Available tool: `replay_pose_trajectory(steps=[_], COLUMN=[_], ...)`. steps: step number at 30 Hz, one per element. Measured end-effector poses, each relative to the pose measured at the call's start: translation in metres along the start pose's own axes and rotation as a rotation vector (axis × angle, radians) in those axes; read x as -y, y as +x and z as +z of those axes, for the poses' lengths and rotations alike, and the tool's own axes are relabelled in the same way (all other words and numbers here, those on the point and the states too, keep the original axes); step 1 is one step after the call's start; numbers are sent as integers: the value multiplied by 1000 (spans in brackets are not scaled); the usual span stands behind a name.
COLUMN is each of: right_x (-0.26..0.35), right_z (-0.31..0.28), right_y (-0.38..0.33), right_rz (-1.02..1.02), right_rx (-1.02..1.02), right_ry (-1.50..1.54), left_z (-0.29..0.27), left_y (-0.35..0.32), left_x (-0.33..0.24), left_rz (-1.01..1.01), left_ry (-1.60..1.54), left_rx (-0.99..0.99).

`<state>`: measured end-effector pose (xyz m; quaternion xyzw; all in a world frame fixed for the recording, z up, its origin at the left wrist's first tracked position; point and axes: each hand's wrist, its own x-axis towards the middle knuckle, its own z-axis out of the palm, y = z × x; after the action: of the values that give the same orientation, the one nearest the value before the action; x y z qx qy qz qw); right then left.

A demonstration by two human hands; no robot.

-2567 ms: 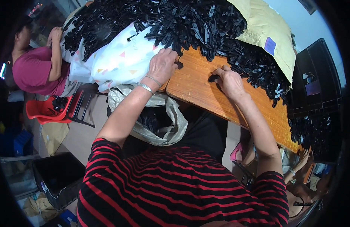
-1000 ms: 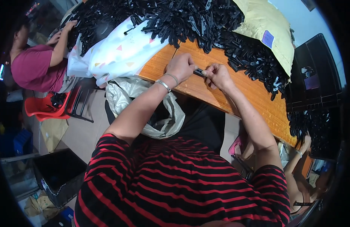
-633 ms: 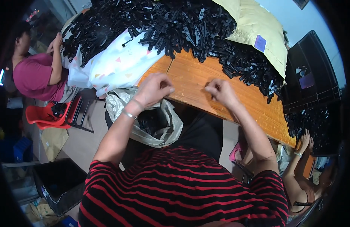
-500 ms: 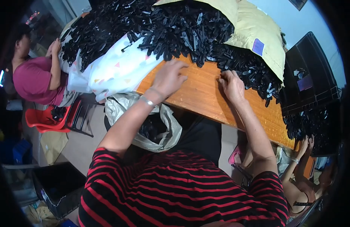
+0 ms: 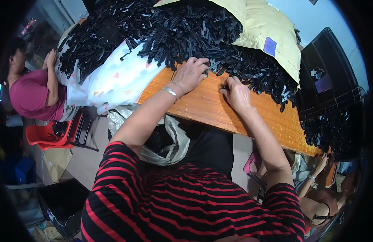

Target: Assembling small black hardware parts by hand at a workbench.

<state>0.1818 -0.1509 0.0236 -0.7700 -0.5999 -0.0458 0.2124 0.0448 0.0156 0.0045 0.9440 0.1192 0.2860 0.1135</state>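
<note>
A large heap of narrow black plastic pieces [image 5: 186,36] covers the far side of the wooden table [image 5: 194,101]. At the heap's near edge my left hand [image 5: 190,75] has its fingers bent round one of the long black pieces [image 5: 212,65]. My right hand [image 5: 237,94] is a little nearer and to the right, low over the bare wood. Its fingers are curled in toward the thumb, and whatever they hold is too small or hidden to make out.
A yellowish paper sack [image 5: 267,24] lies over the heap. White patterned plastic sheeting [image 5: 114,80] drapes off the left edge. An open woven sack [image 5: 176,137] is below the table's edge. Co-workers sit at left [image 5: 35,88] and lower right [image 5: 323,201]; a black crate [image 5: 61,201] stands lower left.
My left hand has moved right to the heap's edge, its spread fingers closing onto a piece. My right hand has shifted slightly left and nearer. The whole view has tilted a little.
</note>
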Motion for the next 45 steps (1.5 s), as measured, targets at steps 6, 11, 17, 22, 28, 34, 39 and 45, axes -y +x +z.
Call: replay_pose_trajectory(steps=[6, 11, 17, 22, 28, 34, 39, 45], right_x=[37, 46, 55, 55, 63, 43, 26, 21], right_z=[15, 24, 22, 18, 2, 4, -7, 9], right_y=[-8, -16, -19, -19, -6, -4, -5, -2], right_rz=[8, -103, -142, -177, 170, 355, 352, 475], right_rx=[-16, -27, 11, -57, -118, 6, 348, 329], right_ry=[73, 126, 115, 129, 663, 1049, 931, 1021], left_z=[-9, -16, -29, -26, -33, -40, -33, -14], left_y=[-33, -42, -39, -33, -29, -38, -57, -53], left_x=[1, -4, -3, -9, -37, -61, -51, -47], left_rz=[21, 54, 98, -68, -498, -898, -838, -705], left_ry=[-89, -37, 147, -113, -826, -1519, -1362, -1000], left_rx=[-123, -122, -34, -201, -274, -211, -89, -91])
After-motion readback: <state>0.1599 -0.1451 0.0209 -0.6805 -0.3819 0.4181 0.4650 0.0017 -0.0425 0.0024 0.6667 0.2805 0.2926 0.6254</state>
